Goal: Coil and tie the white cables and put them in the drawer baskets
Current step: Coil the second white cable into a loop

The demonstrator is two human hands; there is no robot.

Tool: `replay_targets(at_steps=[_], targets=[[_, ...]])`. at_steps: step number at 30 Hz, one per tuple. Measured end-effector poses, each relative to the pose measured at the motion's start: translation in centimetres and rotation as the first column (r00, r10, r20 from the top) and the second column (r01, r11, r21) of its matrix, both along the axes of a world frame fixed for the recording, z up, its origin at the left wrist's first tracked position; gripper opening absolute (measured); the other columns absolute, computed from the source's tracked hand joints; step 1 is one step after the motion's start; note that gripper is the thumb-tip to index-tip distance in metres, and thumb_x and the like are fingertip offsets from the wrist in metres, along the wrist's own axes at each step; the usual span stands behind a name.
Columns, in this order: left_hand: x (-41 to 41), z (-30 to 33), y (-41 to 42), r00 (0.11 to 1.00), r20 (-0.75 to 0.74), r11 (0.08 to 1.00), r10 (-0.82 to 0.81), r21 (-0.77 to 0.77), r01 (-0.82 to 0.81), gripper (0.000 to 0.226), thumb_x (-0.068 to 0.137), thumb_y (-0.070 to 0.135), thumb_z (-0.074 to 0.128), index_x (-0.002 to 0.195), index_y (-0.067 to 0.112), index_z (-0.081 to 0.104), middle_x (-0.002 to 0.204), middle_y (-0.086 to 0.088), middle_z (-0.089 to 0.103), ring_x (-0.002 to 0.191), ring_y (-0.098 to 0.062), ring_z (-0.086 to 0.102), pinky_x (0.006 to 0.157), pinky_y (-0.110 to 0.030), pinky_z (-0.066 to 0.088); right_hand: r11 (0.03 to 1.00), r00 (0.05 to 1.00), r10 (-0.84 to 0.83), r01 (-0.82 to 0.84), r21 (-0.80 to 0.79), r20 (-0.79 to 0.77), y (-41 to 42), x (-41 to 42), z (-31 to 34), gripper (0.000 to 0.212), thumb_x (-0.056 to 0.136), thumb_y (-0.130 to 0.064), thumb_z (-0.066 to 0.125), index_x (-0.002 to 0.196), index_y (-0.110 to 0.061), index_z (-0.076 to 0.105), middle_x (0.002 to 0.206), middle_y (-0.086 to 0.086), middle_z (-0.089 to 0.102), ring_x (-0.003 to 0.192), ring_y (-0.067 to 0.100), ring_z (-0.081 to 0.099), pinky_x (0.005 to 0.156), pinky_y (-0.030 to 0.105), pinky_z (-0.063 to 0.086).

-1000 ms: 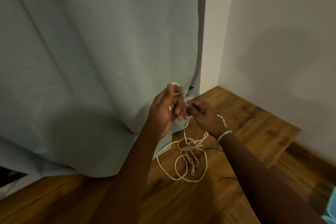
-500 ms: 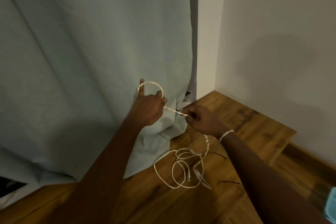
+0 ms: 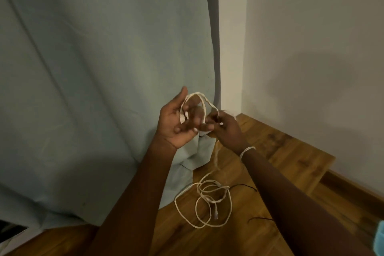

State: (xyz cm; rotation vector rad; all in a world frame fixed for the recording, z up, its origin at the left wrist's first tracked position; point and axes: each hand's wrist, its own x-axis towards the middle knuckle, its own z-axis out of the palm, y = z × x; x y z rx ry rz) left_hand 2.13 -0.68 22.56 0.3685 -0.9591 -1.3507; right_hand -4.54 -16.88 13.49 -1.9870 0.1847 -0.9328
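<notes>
The person is winding the cable [image 3: 204, 203] into loops, approx. mid-frame. The left hand [image 3: 178, 122] is palm-up with fingers [image 3: 187, 125] loosely curled, and two loops of cable hang round them, arching up above the hand. The right hand [image 3: 225, 129] sits just beside it, touching fingertip to fingertip, and pinches the cable where it comes off the loops.

From the right hand the cable drops down, a bit blurred, to the floor [image 3: 291, 151]. There the rest lies in a loose pile of rings, lower centre of the frame, w/ a plug end [image 3: 216, 214] inside the rings pointing down-frame. So the free part runs mostly up-and-down in the picture; the loops on the hand stand upright, open side facing the camera.

To do this step well: keep the left fingers spread so each loop comes out the same size. Let the right hand slide along the cable, not tug, so the pile on the floor can unroll w/o knots. The rings there cross each other, so a snag seems likely; go slow. Most of the cable is not coiled yet. No drawer or basket shows in the frame.

A curtain [image 3: 104, 89] hangs behind the hands, left side. A thin black wire [image 3: 245, 186] lies on the floor near the pile.
</notes>
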Motion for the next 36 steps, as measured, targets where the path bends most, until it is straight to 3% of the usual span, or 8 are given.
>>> replay_targets(at_steps=[4,7,12,16,18,21,25,36], targets=[[-0.7,3.0,-1.3,0.889,0.060,0.890,0.453,-0.092,-0.447,0.046,0.103,0.035,0.030,0.067,0.016,0.051,0.123,-0.019,0.066,0.080,-0.019,0.073,0.114,-0.060,0.024,0.971,0.964,0.219,-0.200,0.134,-0.151,2.3,0.2,-2.4,0.018,0.103,-0.009,0.049,0.120,-0.007,0.055,0.083,0.004,0.065,0.070,0.010,0.064,0.063,0.023,0.052],[0.5,3.2,-1.7,0.362,0.559,0.571,0.746,-0.258,-0.779,0.052,0.103,0.047,0.029,0.095,0.011,0.066,0.124,-0.007,0.065,0.119,-0.008,0.059,0.114,-0.045,0.024,0.927,0.931,0.313,-0.257,0.273,-0.186,3.0,-0.1,-2.3,0.018,0.102,-0.007,0.050,0.116,-0.002,0.062,0.075,0.003,0.061,0.061,0.007,0.057,0.061,0.024,0.050],[3.9,0.6,-1.9,-0.385,0.821,0.426,0.421,-0.554,-0.715,0.053,0.103,0.038,0.032,0.132,-0.003,0.049,0.137,-0.008,0.057,0.148,-0.011,0.021,0.120,-0.057,-0.007,0.670,0.805,0.576,-0.364,0.647,-0.143,2.1,-1.3,-0.5,0.023,0.099,-0.010,0.058,0.120,-0.013,0.067,0.066,0.002,0.044,0.049,0.007,0.036,0.044,0.022,0.042],[5.1,-1.5,-0.4,-0.736,0.677,0.577,-0.015,-0.595,-0.559,0.042,0.104,0.040,0.025,0.101,0.017,0.060,0.077,-0.001,0.069,0.109,-0.020,0.064,0.115,-0.056,-0.020,0.911,0.874,0.380,-0.298,0.285,-0.301,0.2,-2.2,0.8,0.017,0.092,-0.013,0.070,0.105,-0.003,0.075,0.067,0.007,0.058,0.046,0.004,0.049,0.046,0.021,0.042],[5.2,-2.4,0.3,-0.632,0.771,0.608,-0.080,-0.464,-0.644,0.040,0.105,0.038,0.026,0.090,0.016,0.057,0.059,-0.001,0.065,0.088,-0.019,0.069,0.120,-0.052,-0.001,0.962,0.929,0.272,-0.259,0.084,-0.252,-0.9,-2.3,1.5,0.015,0.091,-0.015,0.072,0.102,-0.006,0.078,0.080,0.002,0.074,0.066,0.007,0.068,0.064,0.023,0.056],[4.9,-2.9,0.7,0.051,0.999,0.631,-0.009,0.046,-0.775,0.048,0.105,0.036,0.032,0.081,0.005,0.060,0.044,-0.005,0.057,0.054,-0.029,0.061,0.080,-0.039,0.049,0.983,0.977,0.178,-0.181,-0.016,-0.115,-1.9,-2.3,2.4,0.014,0.091,-0.017,0.072,0.101,-0.012,0.079,0.091,-0.001,0.078,0.082,0.018,0.073,0.076,0.033,0.062],[2.9,-1.7,0.9,0.869,0.494,0.887,-0.003,0.403,-0.226,0.046,0.102,0.032,0.035,0.073,0.005,0.055,0.033,-0.001,0.038,0.027,-0.011,0.034,0.100,-0.045,0.049,0.995,0.995,0.093,-0.093,0.024,0.030,-1.6,-1.6,3.0,0.020,0.092,-0.028,0.069,0.098,-0.011,0.077,0.084,0.006,0.075,0.074,0.023,0.070,0.068,0.036,0.058],[2.9,2.7,-1.1,0.761,0.073,0.764,0.645,-0.078,-0.640,0.042,0.105,0.036,0.027,0.073,0.019,0.048,0.142,-0.016,0.053,0.135,-0.025,0.048,0.115,-0.047,0.018,0.921,0.886,0.371,-0.390,-0.013,-0.280,0.5,-0.3,-0.1,0.032,0.087,-0.013,0.075,0.117,-0.013,0.065,0.112,0.000,0.066,0.093,0.017,0.069,0.073,0.027,0.061]])
